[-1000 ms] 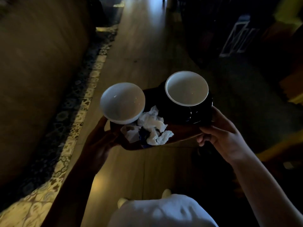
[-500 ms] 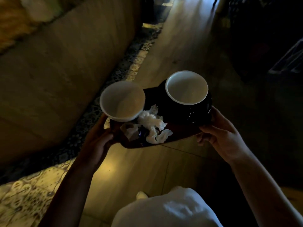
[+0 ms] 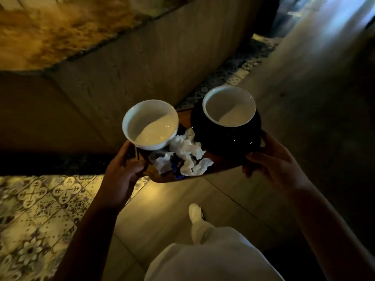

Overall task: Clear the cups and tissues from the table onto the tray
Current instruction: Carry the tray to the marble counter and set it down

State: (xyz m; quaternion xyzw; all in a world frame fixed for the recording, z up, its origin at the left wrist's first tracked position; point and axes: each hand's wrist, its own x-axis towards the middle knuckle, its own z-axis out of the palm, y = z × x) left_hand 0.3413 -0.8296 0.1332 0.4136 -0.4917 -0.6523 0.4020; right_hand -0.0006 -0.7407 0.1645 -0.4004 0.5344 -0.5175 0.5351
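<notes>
At the bottom of the frame a white-clad leg (image 3: 207, 258) steps forward, its pale shoe (image 3: 195, 212) on the wood floor (image 3: 162, 201). Above it, in the middle of the frame, both hands carry a dark wooden tray (image 3: 221, 164). The left hand (image 3: 121, 175) grips the tray's left end, fingers curled round the edge, and the right hand (image 3: 274, 165) grips the right end, thumb on top. The tray's near edge holds crumpled white tissues (image 3: 188, 155), with a scrap of blue wrapper (image 3: 176, 169) tucked among them. Just behind the tissues, at the tray's left, stands a white cup (image 3: 150, 124), empty and upright. At the tray's right a second white cup (image 3: 229, 106), also empty, sits on a dark saucer (image 3: 227, 136); the tissues touch the saucer's left rim. Patterned tiles (image 3: 36, 209) cover the floor at the lower left of the frame. Beyond the tray a bench (image 3: 60, 35) fills the upper left, its mottled brown top blurred and its plain front panel falling into shadow. The upper right of the frame is dim floor running away.
</notes>
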